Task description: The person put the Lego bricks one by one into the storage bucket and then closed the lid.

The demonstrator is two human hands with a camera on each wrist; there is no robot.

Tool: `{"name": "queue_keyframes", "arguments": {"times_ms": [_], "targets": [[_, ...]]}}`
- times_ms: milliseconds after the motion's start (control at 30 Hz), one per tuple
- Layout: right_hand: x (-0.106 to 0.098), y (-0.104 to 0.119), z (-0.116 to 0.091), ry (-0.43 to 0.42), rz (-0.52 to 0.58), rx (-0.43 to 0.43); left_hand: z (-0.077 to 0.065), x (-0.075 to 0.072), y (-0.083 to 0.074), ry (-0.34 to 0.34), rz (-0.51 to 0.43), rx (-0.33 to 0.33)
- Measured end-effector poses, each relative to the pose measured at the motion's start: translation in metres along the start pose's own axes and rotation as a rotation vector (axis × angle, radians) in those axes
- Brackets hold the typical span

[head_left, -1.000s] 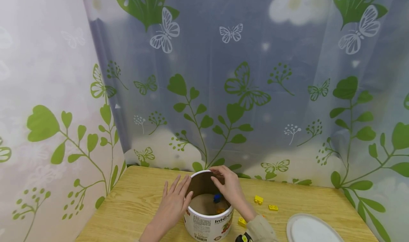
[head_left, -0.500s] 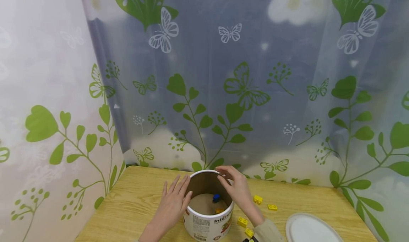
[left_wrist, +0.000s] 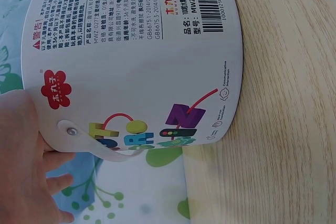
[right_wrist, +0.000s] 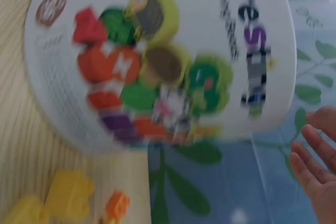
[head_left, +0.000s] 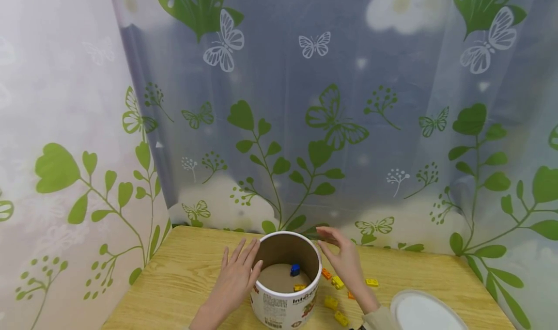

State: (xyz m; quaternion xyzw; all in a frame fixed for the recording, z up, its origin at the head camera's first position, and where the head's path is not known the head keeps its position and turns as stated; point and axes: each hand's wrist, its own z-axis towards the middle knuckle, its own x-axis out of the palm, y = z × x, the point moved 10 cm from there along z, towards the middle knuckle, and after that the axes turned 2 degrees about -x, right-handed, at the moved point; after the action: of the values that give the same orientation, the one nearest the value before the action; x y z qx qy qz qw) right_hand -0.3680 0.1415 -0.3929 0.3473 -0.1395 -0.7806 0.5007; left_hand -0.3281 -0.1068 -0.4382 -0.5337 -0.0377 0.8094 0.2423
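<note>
A round white bucket (head_left: 272,308) with printed labels stands on the table. Inside it lie a blue toy block (head_left: 295,270) and an orange block (head_left: 300,288). My left hand (head_left: 235,274) rests against the bucket's left rim with its fingers extended; in the left wrist view it lies beside the white carrying handle (left_wrist: 100,148). To the right of the bucket, my right hand (head_left: 346,262) hovers with fingers loosely bent and nothing in them. The right wrist view shows those fingers (right_wrist: 317,145) apart from the bucket's printed wall.
Several yellow blocks (head_left: 331,302) and a few orange ones (head_left: 326,274) lie scattered on the wooden table (head_left: 187,257) right of the bucket. A round white lid (head_left: 425,313) lies farther right. A patterned curtain (head_left: 279,126) hangs behind the table.
My right hand has drawn away from the bucket's rim to the right, uncovering more blocks on the table. My left hand has stayed at the left rim.
</note>
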Motion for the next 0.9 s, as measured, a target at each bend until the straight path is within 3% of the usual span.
{"name": "queue_keyframes", "arguments": {"times_ms": [300,500,900], "targets": [[-0.038,-0.047,-0.018,-0.018,-0.114,0.122,0.000,0.000,-0.001,-0.024,-0.002,0.017],[-0.053,-0.076,-0.033,0.012,-0.179,0.186,0.000,-0.001,-0.001,-0.025,-0.001,0.016],[-0.055,-0.115,-0.051,0.206,-0.320,0.276,0.001,0.003,0.002,0.009,0.002,-0.006]]}}
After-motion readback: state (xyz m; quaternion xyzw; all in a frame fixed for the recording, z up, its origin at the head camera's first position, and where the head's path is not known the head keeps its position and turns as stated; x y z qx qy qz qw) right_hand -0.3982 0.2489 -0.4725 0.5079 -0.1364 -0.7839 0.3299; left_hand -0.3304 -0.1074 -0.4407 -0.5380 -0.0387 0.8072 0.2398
